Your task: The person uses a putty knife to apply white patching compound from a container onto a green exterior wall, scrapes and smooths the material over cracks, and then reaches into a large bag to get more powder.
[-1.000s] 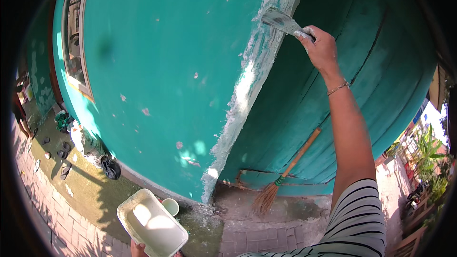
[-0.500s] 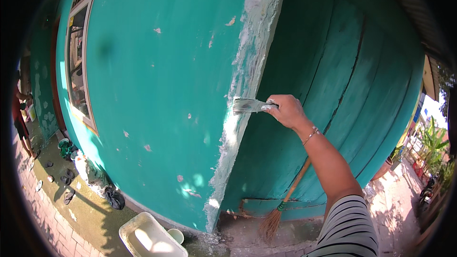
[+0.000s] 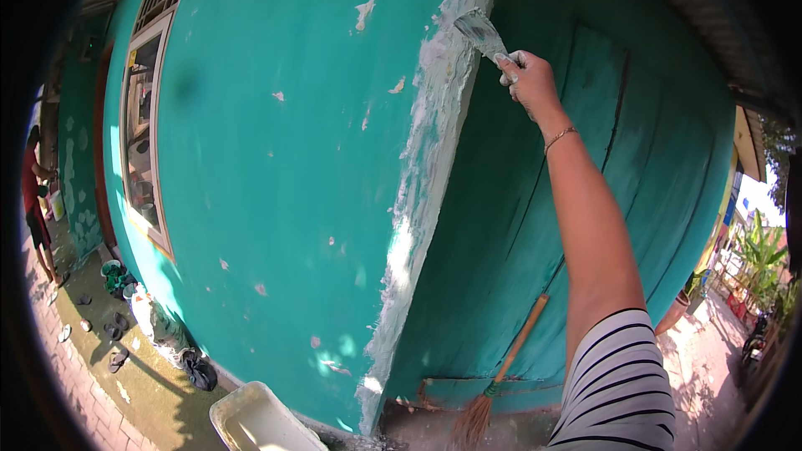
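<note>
My right hand (image 3: 532, 83) is closed round a putty knife (image 3: 480, 32), raised high at the wall corner (image 3: 430, 100). White filler smears its wide blade, and my fingertips are white too. The blade lies against the upper part of the corner, tilted up to the left. Rough white filler runs down the whole corner edge between the sunlit turquoise wall (image 3: 276, 175) and the shaded turquoise wall of boards on the right. My left hand is out of view.
A straw broom (image 3: 510, 351) leans on the shaded wall. Below stands a whitish tub (image 3: 259, 418). Sandals (image 3: 117, 330), a sack (image 3: 159, 321) and a black bag (image 3: 199, 370) lie along the left wall base. A person (image 3: 40, 200) stands far left; potted plants are at right.
My right hand has moved up along the corner with the putty knife, and the blade has turned from nearly level to pointing up left. The view has shifted slightly upward.
</note>
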